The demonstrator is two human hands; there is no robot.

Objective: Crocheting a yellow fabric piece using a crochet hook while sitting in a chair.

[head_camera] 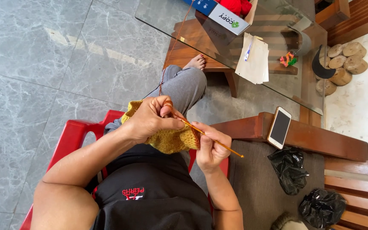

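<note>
A thin golden crochet hook [211, 137] is pinched between the closed fingertips of the right hand [209, 147], its free end pointing out past the hand toward the wooden bench [303, 140]. The fingers are curled tight round the shaft, the wrist is bent inward and the forearm rises from the lower edge of the view. A strand of brown yarn [173, 47] is wound over the raised forefinger of the left hand [150, 119], whose other fingers are folded shut on the yellow crocheted piece [173, 139]. That piece is held between both hands, above the lap. The left forearm is stretched across from the red plastic chair [71, 136]. A smartphone [279, 127] is laid on the bench
</note>
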